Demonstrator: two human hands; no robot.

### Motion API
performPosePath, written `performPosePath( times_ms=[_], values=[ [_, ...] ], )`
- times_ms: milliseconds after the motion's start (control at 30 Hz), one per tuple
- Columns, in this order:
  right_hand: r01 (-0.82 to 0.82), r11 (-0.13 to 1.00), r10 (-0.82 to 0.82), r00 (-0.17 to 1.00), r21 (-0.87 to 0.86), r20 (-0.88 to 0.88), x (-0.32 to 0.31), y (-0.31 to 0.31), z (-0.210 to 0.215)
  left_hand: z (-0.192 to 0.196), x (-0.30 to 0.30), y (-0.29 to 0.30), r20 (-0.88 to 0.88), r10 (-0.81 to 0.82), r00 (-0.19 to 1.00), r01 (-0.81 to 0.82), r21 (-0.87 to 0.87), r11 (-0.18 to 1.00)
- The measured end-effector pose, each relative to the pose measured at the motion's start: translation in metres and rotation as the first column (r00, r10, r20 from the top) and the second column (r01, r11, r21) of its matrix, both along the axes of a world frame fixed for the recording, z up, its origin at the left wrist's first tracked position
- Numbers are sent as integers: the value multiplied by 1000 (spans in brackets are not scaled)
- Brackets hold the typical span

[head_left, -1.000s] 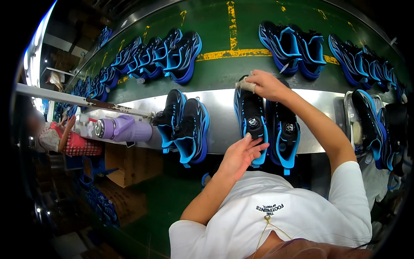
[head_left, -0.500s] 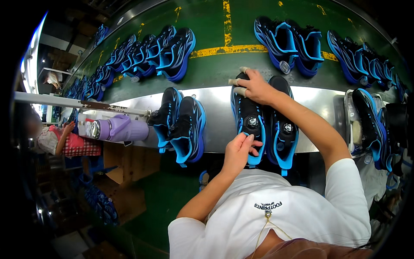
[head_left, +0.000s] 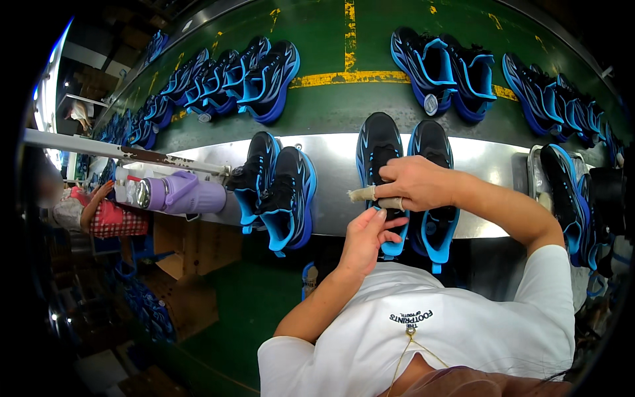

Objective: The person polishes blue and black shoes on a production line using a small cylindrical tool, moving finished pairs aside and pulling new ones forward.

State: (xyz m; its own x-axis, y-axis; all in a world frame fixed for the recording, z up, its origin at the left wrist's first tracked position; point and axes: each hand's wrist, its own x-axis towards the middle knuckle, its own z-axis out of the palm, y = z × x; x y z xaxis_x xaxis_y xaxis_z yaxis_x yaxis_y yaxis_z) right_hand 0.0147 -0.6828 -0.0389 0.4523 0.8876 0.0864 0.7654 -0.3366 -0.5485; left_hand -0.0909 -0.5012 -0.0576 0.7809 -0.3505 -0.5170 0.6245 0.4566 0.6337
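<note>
A pair of black and blue sneakers stands on the metal ledge before me, toes pointing away. My left hand (head_left: 364, 241) pinches the blue collar of the left sneaker (head_left: 380, 135) at its opening, the other fingers curled. Across the same shoe lies my right hand (head_left: 417, 185), its bent fingers closed over the tongue where the round dial sits, the dial now hidden beneath them. Pale covers sheathe fingertips of this hand. The right sneaker (head_left: 431, 142) of the pair stands close alongside, partly under my right wrist.
Another sneaker pair (head_left: 284, 192) stands left on the metal ledge (head_left: 331, 152), near a purple bottle (head_left: 185, 193) and a white bar (head_left: 126, 153). More sneakers (head_left: 423, 69) stand on the green surface (head_left: 331, 109) beyond. At far right, sneakers (head_left: 565, 198) rest by a tray.
My right hand has drawn back from the left sneaker's toe to its tongue, covering the dial. My left hand stays at the collar.
</note>
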Motion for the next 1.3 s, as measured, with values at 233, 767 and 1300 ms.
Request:
performPosePath(
  times_ms=[233, 767, 1300],
  values=[
    [139, 986, -110, 956, 89, -271, 20, -18, 20, 1, 1, 7, -63, -57, 996, 56, -27, 998],
    [53, 998, -57, 882, -22, -468, 21, 5, 23, -7, 0, -7, -6, 34, 999, -34, 22, 999],
    [104, 994, -113, 841, -46, -529, 18, 4, 23, -8, 2, -5, -67, -3, 998, 2, -19, 1000]
  ],
)
